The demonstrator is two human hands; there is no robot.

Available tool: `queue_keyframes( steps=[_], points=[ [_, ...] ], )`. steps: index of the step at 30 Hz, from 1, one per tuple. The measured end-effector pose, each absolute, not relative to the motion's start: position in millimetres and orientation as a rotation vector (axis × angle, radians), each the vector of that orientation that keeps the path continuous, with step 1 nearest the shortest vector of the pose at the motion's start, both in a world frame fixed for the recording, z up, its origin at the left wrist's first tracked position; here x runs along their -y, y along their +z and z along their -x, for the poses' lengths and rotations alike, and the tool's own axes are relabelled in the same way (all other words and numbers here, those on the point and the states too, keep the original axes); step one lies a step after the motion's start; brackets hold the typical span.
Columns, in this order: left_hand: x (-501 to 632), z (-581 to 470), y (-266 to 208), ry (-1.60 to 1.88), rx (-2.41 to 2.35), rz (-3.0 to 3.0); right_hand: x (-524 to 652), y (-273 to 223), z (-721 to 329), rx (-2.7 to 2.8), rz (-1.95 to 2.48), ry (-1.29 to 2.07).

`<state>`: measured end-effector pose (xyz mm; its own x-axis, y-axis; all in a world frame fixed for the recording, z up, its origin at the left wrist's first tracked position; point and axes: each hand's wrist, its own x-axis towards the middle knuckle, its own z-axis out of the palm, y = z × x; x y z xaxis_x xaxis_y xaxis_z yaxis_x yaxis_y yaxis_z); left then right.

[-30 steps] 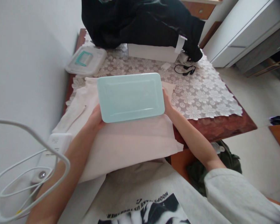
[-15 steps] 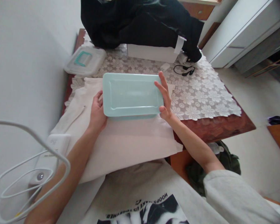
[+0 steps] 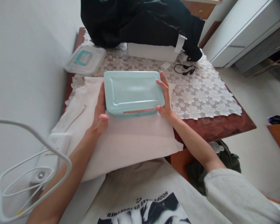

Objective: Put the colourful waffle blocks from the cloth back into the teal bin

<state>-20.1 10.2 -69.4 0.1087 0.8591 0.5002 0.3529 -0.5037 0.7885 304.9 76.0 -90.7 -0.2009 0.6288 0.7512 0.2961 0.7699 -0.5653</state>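
Observation:
A pale green lidded box is between my two hands above a white cloth, its lid facing up and its near side partly showing. My left hand presses along the box's left end, fingers straight and thumb sticking out toward me. At the opposite end my right hand grips the edge, fingertips over the lid's rim and thumb at the near corner. A thin reddish strip shows on the near side, below the lid. The box's underside is hidden.
A clear container with a teal handle sits at the back left on a lace tablecloth. Behind are a black garment over a white box and black earphones. White cables hang at the left.
My left hand has straightened its fingers along the box's end and moved its thumb out. The box has tilted slightly, showing more of its near side. My right hand keeps its grip.

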Motion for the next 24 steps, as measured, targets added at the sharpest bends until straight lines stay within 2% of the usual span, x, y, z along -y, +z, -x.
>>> queue_keyframes(
  steps=[2,9,24],
  points=[
    [-12.7,20.3,-72.3,1.309,-1.080,-1.994,-79.1,-93.7,-303.1,1.771,0.699,0.383],
    [-26.7,22.6,-85.7,1.243,-1.375,-1.896,-91.3,-114.7,-304.7,1.743,0.811,0.736],
    [-10.2,12.8,-64.5,1.292,-1.528,-1.798,-85.0,-107.0,-299.1,1.696,0.823,0.639]
  ],
)
